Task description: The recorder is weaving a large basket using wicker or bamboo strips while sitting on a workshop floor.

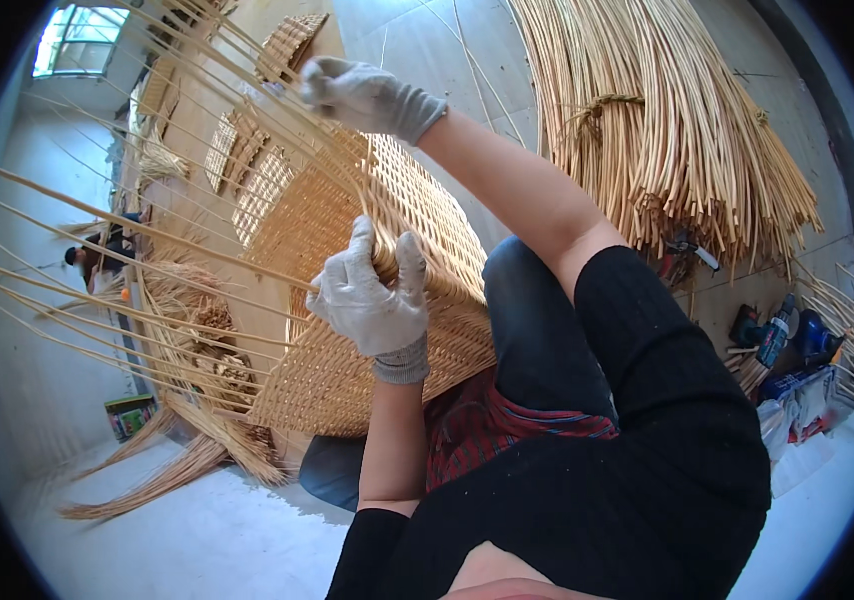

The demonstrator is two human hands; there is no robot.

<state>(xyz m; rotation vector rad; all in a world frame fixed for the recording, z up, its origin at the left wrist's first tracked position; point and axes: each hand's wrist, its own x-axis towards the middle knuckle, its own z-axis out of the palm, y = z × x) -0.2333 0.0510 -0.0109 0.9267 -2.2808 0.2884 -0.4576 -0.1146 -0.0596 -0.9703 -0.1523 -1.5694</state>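
I see the woven basket (347, 385) tilted at the person's knees, its rim directly under the left hand (372, 305) — this gloved hand grasps the rim between thumb and fingers. The right hand (362, 97) is farther away, beyond the rim, with curled fingers close to the long rods (147, 210) that stick out to the left; whether it grips one, I cannot tell.
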